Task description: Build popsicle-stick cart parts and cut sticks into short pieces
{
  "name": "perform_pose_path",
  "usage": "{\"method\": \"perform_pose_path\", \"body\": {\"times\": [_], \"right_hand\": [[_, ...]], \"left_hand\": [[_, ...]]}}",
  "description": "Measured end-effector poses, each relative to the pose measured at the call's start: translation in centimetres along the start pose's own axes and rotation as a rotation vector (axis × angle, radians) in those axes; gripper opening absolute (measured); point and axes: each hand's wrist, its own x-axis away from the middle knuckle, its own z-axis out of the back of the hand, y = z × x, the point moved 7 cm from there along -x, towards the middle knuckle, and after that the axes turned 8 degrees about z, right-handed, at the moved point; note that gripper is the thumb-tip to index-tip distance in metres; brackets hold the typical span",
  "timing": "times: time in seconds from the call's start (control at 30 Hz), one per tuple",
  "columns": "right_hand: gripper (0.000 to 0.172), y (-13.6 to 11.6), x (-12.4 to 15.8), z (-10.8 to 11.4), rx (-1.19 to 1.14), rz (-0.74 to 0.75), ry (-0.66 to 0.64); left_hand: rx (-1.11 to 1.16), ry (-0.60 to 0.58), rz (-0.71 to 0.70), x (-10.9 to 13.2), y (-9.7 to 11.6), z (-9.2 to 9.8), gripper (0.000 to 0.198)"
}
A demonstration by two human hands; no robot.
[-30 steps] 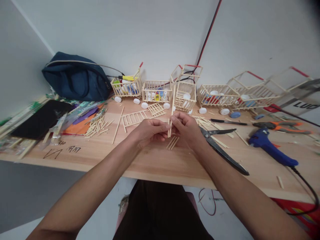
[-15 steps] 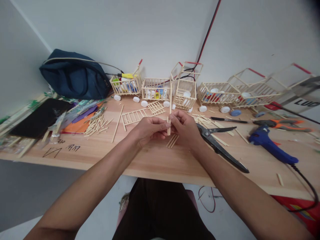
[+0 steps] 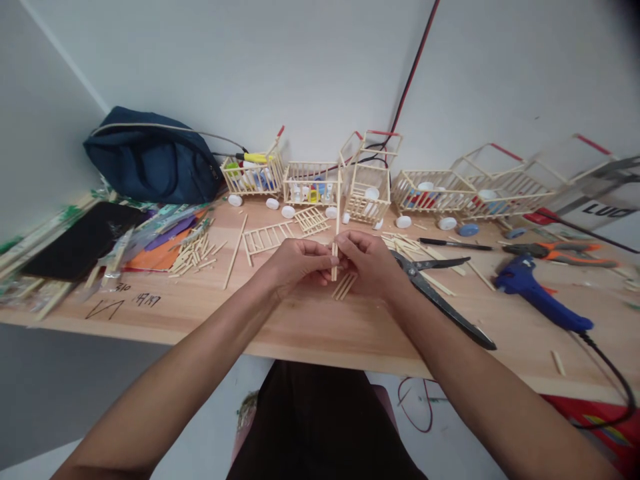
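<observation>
Between my hands, above the table's middle, a long thin wooden stick [image 3: 337,207] stands upright with a shorter stick lined up against its lower end. My left hand [image 3: 306,261] pinches the sticks low down, thumb against fingers. My right hand [image 3: 367,257] grips them from the other side, a little higher. Several short sticks [image 3: 344,287] lie on the table just under my right hand. Behind my left hand rest a ladder-like stick frame [image 3: 267,239] and a smaller slatted panel [image 3: 311,220].
Miniature stick carts [image 3: 435,193] with bottle-cap wheels line the wall. Large shears [image 3: 440,300], a blue glue gun [image 3: 545,293] and orange-handled pliers [image 3: 560,253] lie to the right. Leftward are a pile of cut sticks [image 3: 194,257], a dark tablet-like slab [image 3: 83,240] and a blue bag [image 3: 155,157].
The view has shifted slightly, so the table sits a little lower in the picture. Both hands keep their pinch on the sticks, with hardly any other movement.
</observation>
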Motion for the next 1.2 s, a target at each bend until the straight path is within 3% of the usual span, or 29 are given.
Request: {"method": "perform_pose_path", "body": {"times": [0.23,0.63,0.83,0.97,1.2], "right_hand": [[0.039,-0.4,0.1,0.1,-0.022,-0.017,-0.036],[0.04,0.2,-0.1,2.0,-0.121,-0.041,0.183],[0.041,0.7,-0.2,2.1,-0.204,-0.045,0.206],[0.044,1.0,-0.3,2.1,-0.261,-0.068,0.23],[0.04,0.3,0.1,2.1,-0.226,-0.032,0.253]], "left_hand": [[-0.056,0.008,-0.026,-0.1,-0.1,-0.1,0.025],[0.004,-0.198,-0.01,0.7,-0.7,-0.9,0.029],[-0.112,-0.039,-0.102,0.8,0.0,-1.0,0.012],[-0.19,0.047,-0.193,1.1,0.5,-1.0,0.013],[-0.194,0.044,-0.199,1.1,0.3,-0.9,0.019]]}}
